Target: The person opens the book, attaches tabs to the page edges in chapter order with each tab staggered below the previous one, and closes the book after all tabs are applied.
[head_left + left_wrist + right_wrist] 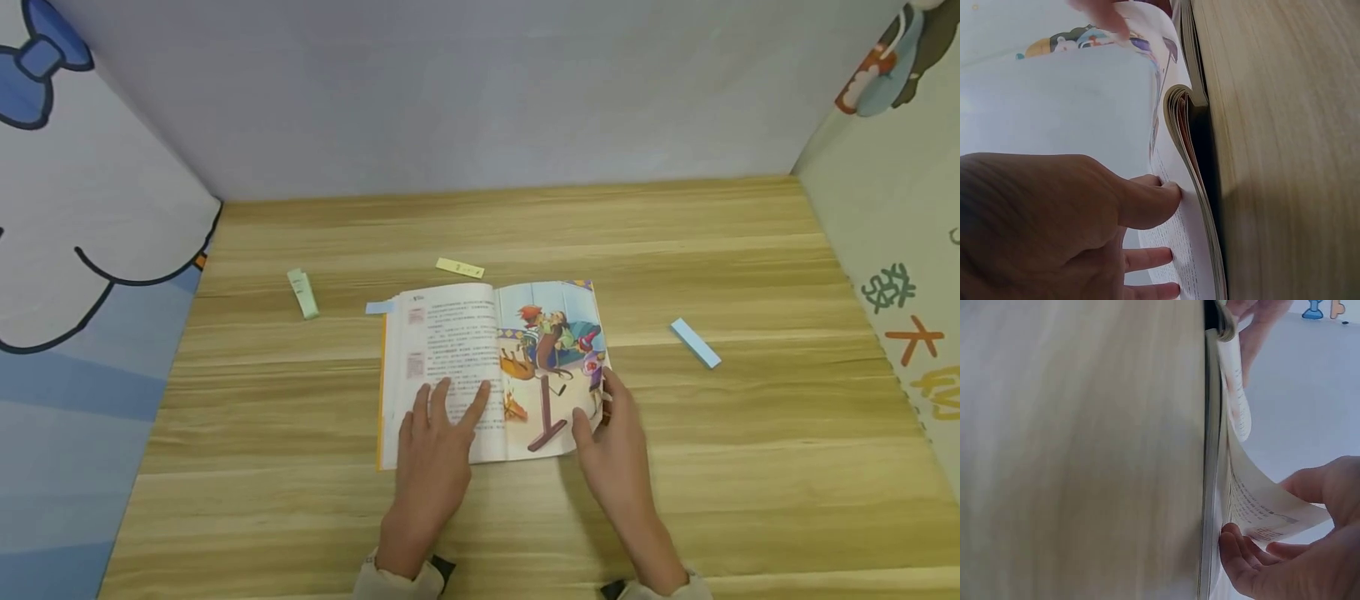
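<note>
Book [491, 367] open mid-counter, toward near edge. Left hand [435, 450] flat, fingers straight, pinning text page. Right hand [611, 442] pinches a lifted leaf at right page edge. My read: keep left pressure steady, lift one leaf only, avoid creasing.

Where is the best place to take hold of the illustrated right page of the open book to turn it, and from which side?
Probably at the free outer edge of the illustrated page, near its lower corner, coming from the right. There the right hand already lifts it away from the pages below, while the left hand lies flat on the text page; the inner edge is bound at the spine.
</note>
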Available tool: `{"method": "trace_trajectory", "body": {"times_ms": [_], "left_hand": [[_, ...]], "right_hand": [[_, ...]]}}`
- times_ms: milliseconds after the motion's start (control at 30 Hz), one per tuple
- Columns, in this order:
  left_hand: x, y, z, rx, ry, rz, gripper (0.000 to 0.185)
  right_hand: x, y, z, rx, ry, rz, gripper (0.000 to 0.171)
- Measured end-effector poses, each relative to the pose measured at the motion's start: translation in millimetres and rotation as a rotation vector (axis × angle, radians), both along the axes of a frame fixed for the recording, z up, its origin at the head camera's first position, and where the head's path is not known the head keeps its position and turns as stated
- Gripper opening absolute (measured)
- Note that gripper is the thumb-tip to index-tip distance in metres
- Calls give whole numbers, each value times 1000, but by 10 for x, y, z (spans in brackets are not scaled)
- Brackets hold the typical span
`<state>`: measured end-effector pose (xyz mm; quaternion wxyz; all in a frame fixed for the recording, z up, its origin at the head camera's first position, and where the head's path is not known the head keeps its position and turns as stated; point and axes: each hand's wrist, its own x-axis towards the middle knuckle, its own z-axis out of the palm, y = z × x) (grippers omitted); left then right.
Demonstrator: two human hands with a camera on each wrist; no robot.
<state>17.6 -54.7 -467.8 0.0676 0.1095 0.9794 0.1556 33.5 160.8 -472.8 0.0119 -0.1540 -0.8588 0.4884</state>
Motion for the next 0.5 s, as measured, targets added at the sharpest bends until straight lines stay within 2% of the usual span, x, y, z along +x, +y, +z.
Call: {"method": "trace_trajectory", "body": {"times_ms": [167, 333, 500], "left_hand": [[-3, -10, 5, -8, -5, -5, 63], [-13, -16, -1, 1, -11, -3, 64], [-14, -27, -22, -4, 0, -7, 65]], "right_hand": [[4, 6, 70, -236, -51, -58, 63], [13, -7, 163, -366, -113, -126, 63], [23, -43, 207, -525, -109, -130, 61]]}}
